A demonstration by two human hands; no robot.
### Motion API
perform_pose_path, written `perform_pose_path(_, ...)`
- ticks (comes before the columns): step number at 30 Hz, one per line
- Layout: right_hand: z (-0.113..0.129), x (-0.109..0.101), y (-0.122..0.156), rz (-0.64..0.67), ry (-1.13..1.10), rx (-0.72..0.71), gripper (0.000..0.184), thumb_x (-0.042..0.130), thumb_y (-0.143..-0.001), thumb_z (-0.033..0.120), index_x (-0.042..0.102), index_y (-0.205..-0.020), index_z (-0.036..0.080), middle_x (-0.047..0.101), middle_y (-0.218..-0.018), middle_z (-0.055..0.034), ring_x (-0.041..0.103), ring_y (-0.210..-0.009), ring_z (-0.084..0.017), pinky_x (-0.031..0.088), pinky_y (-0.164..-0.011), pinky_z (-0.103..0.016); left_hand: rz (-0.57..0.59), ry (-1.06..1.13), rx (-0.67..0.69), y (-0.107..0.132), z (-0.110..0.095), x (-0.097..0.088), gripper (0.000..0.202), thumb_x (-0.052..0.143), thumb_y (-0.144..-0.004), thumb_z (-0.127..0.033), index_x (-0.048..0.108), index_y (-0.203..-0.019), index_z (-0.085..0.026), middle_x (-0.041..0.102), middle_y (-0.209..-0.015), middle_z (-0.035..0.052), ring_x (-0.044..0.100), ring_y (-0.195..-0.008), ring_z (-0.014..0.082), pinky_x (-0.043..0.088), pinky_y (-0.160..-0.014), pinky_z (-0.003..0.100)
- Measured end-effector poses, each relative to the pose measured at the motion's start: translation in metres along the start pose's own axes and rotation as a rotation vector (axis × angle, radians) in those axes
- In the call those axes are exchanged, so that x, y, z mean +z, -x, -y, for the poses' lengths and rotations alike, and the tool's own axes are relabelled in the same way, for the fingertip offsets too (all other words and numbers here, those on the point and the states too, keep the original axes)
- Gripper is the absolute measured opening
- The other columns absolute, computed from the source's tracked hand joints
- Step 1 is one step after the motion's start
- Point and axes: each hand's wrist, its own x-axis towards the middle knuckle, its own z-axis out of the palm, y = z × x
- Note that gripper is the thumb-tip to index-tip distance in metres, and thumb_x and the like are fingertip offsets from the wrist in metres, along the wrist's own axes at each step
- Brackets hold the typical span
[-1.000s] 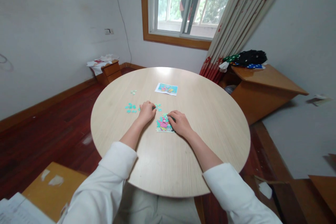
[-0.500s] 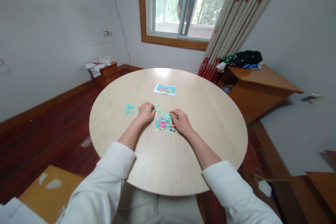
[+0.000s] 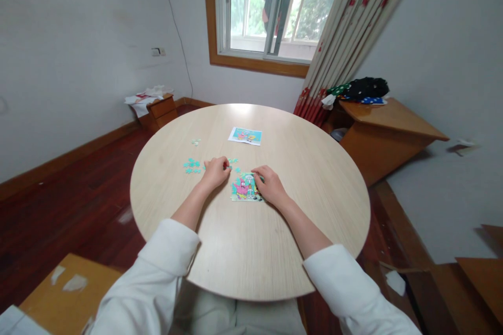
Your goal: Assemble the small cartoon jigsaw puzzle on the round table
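Note:
A small cartoon jigsaw puzzle [image 3: 243, 189] lies partly assembled near the middle of the round wooden table [image 3: 306, 209]. My right hand [image 3: 268, 185] rests on its right side, fingers curled down onto the pieces. My left hand [image 3: 216, 171] sits just left of the puzzle, fingers curled over loose teal pieces [image 3: 234, 163]; whether it holds one is hidden. More loose teal pieces [image 3: 191, 165] lie further left, and a lone piece [image 3: 195, 142] beyond them. A printed reference picture [image 3: 245, 135] lies flat behind the puzzle.
A low wooden cabinet [image 3: 385, 131] with dark clothes [image 3: 363, 88] stands at the right beside a curtain [image 3: 346, 26]. A small wooden box with papers [image 3: 151, 102] sits by the left wall. A cardboard box [image 3: 63, 285] is at my lower left.
My right hand slid slightly right across the puzzle, uncovering more of the picture. My left hand stayed over the loose pieces. The view drifted a little.

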Motion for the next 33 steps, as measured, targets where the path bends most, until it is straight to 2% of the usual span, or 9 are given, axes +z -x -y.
perform_pose_path(4, 0.007, -0.001, -0.008, 0.059, 0.085, 0.009, 0.02, 0.046, -0.084, 0.016, 0.064, -0.092, 0.018, 0.062, -0.093, -0.0062, 0.056, -0.089, -0.016, 0.042, -0.082, -0.029, -0.031, 0.017, -0.039, -0.001, 0.001, 0.0, 0.011, 0.049, -0.076, -0.024, 0.058, -0.077, -0.018, 0.067, -0.084, 0.0048, 0.058, -0.086, 0.022, 0.032, -0.082, 0.038)
perform_pose_path(9, 0.022, 0.005, -0.027, 0.128, 0.153, 0.078, 0.021, 0.045, -0.086, 0.018, 0.065, -0.092, 0.017, 0.063, -0.096, -0.007, 0.057, -0.091, -0.015, 0.04, -0.082, -0.027, -0.034, 0.055, -0.029, -0.002, 0.002, 0.001, 0.018, 0.048, -0.077, -0.024, 0.061, -0.09, -0.02, 0.068, -0.082, 0.0038, 0.06, -0.085, 0.0215, 0.031, -0.083, 0.038)
perform_pose_path(16, 0.037, 0.023, -0.042, 0.215, 0.279, 0.153, 0.024, 0.055, -0.082, 0.036, 0.065, -0.095, 0.019, 0.062, -0.101, -0.0073, 0.054, -0.097, -0.019, 0.036, -0.082, -0.03, -0.016, 0.061, -0.023, -0.002, 0.005, 0.0, 0.02, 0.048, -0.077, -0.025, 0.064, -0.085, -0.019, 0.069, -0.085, 0.0054, 0.06, -0.087, 0.0223, 0.03, -0.084, 0.039)
perform_pose_path(23, 0.03, 0.029, -0.04, 0.203, 0.282, 0.154, 0.019, 0.053, -0.083, 0.026, 0.066, -0.096, 0.021, 0.062, -0.099, -0.0063, 0.052, -0.097, -0.018, 0.034, -0.083, -0.03, -0.036, 0.085, -0.043, -0.005, 0.007, 0.002, 0.022, 0.045, -0.078, -0.024, 0.066, -0.082, -0.019, 0.07, -0.084, 0.0051, 0.061, -0.085, 0.0211, 0.031, -0.084, 0.039)
perform_pose_path(33, 0.012, 0.017, -0.038, 0.111, 0.047, 0.184, 0.022, 0.047, -0.084, 0.015, 0.067, -0.093, 0.018, 0.066, -0.099, -0.006, 0.058, -0.093, -0.015, 0.04, -0.085, -0.027, -0.045, 0.116, -0.066, -0.003, 0.003, 0.001, 0.019, 0.048, -0.076, -0.024, 0.066, -0.081, -0.019, 0.069, -0.078, 0.0032, 0.061, -0.08, 0.0196, 0.03, -0.085, 0.038)
